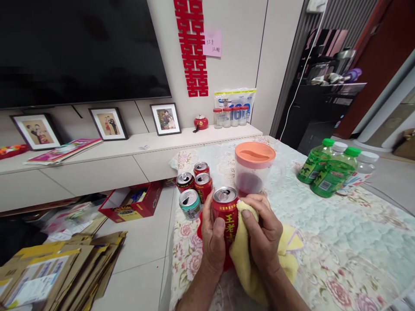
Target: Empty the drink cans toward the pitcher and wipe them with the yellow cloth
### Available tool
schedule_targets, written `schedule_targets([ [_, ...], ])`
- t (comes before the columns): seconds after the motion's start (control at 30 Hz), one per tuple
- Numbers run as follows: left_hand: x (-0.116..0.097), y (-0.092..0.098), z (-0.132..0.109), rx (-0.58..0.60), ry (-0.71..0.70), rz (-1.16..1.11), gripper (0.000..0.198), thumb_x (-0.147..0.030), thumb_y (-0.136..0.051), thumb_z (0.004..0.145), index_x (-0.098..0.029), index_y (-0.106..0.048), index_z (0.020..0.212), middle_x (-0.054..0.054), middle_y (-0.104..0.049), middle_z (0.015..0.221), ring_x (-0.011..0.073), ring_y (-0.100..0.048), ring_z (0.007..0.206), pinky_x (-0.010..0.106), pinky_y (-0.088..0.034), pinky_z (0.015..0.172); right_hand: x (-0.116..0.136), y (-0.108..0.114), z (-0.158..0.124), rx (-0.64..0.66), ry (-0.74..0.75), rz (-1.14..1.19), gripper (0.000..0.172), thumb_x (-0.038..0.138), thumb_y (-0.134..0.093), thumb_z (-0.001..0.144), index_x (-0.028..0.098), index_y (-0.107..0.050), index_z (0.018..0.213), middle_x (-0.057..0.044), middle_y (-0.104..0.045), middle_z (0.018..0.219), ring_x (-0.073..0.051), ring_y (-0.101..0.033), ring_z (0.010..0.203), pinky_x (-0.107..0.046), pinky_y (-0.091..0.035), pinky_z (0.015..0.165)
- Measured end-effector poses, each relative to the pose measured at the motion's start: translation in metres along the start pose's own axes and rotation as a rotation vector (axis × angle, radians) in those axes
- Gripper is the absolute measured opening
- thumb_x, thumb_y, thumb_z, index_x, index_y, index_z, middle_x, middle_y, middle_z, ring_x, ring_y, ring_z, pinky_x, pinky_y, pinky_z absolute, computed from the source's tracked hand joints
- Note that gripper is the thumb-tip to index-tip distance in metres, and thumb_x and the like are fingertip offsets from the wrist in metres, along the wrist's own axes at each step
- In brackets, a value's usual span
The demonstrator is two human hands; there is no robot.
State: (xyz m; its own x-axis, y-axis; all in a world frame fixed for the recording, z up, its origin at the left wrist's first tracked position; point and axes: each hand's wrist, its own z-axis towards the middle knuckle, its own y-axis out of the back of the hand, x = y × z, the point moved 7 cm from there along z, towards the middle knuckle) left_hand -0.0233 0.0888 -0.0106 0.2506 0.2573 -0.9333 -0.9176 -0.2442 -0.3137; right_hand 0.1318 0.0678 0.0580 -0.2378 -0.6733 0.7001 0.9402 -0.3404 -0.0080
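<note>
two bare hands, head view: both close on one upright red wanglaoji can (228,218), held in front of the person over the left part of the floral-covered table (340,235).
left hand: the left hand (212,244) curls round the can's left side, thumb laid on its front, no gap between skin and metal.
right hand: the right hand (266,231) has thumb and bent fingers drawn tight on a yellow towel (242,259), pressing it to the can's right side.
standing cans: a teal can (190,207) and three mostly red cans (203,190) cluster just beyond the left hand, near the table's left edge.
lidded tub: a clear tub with an orange lid (255,154) stands just beyond the right hand.
slip risk: if the left grip slackens under the towel's push, the can could twist or drop; a leftward nudge might topple the teal can off the edge.
spill risk: the held can's top looks opened, so any liquid inside could run out if tipped.
hidden parts: the can's back, its base and the left fingertips.
hard to tell: what the red shape (199,229) beside the left hand is.
cut off: both forearms, at the bottom edge.
</note>
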Motion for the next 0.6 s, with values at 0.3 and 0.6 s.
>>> schedule_targets([
  [0.3,-0.0008,-0.0021,0.0017,0.026,-0.011,-0.001,0.087,-0.082,-0.068,0.085,-0.023,-0.062,0.149,0.016,-0.063,0.161,0.0439,-0.054,0.154,0.059,-0.045,0.129,-0.0027,0.0001,-0.0004,-0.003,-0.019,0.027,0.019,0.022,-0.067,0.103,0.031,-0.079,0.116,-0.001,-0.071,0.108,-0.015,-0.07,0.101,-0.026,-0.058,0.088],
  [0.6,0.0071,-0.0003,0.0006,0.025,-0.006,-0.046,0.088,-0.08,-0.07,0.086,-0.024,-0.058,0.153,0.016,-0.063,0.162,0.0426,-0.054,0.155,0.059,-0.042,0.131,-0.0017,-0.0005,0.0008,-0.003,-0.011,0.038,0.019,0.021,-0.067,0.103,0.031,-0.079,0.115,0.0,-0.071,0.108,-0.014,-0.069,0.1,-0.025,-0.057,0.088],
])
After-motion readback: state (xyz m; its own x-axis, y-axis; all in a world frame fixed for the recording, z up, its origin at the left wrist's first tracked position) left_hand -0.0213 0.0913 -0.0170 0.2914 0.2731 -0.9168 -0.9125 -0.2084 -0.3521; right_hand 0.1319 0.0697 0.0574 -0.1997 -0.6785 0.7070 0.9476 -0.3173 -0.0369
